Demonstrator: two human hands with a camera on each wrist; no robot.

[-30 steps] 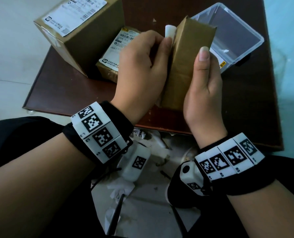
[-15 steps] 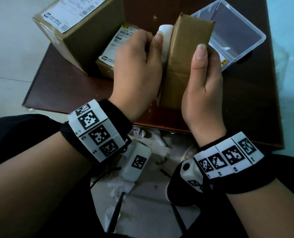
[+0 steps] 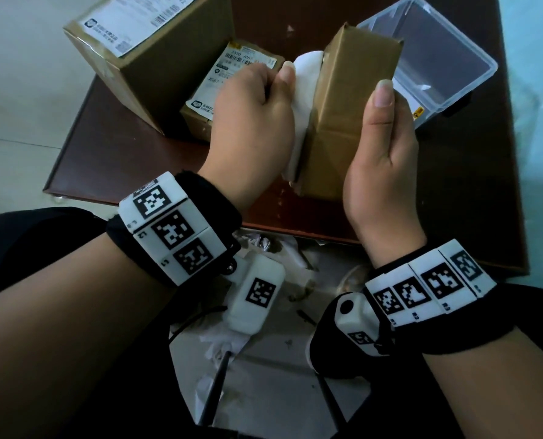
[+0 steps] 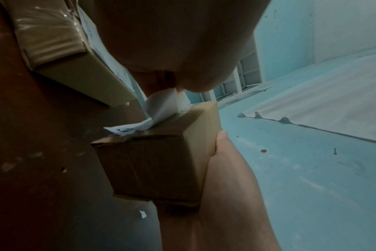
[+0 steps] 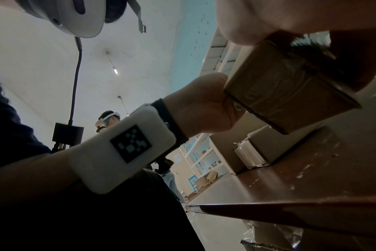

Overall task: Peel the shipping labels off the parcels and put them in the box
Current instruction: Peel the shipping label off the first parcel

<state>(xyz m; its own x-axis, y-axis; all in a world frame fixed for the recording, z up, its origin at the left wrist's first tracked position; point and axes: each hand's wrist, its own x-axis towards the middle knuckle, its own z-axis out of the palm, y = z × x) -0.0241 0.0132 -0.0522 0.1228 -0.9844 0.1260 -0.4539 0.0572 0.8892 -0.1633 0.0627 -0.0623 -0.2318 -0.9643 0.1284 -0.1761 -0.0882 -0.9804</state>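
While the right hand (image 3: pixel 381 160) grips the parcel (image 3: pixel 346 115) upright above the near edge of the table (image 3: pixel 121 160), thumb flat on the side facing us and fingers wrapped behind, the left hand (image 3: pixel 251 122) pinches the label (image 3: pixel 305 87) and draws it off the parcel's left face. A second ago only a small white tip showed above that thumb; now a broad curl of white backing stands clear of the cardboard, with more trailing down along the edge. From the left wrist's view the paper bows away near the top corner, while a printed strip lower down looks to be still stuck. So the peel is well under way but, by my reckoning, not finished: another pull or two should free it.

Farther back on the left lie two more parcels, a small one (image 3: pixel 232 87) and a large one (image 3: pixel 149 58), both with labels still on. Far right sits the clear plastic box (image 3: pixel 472 58), open, where this label is meant to go.
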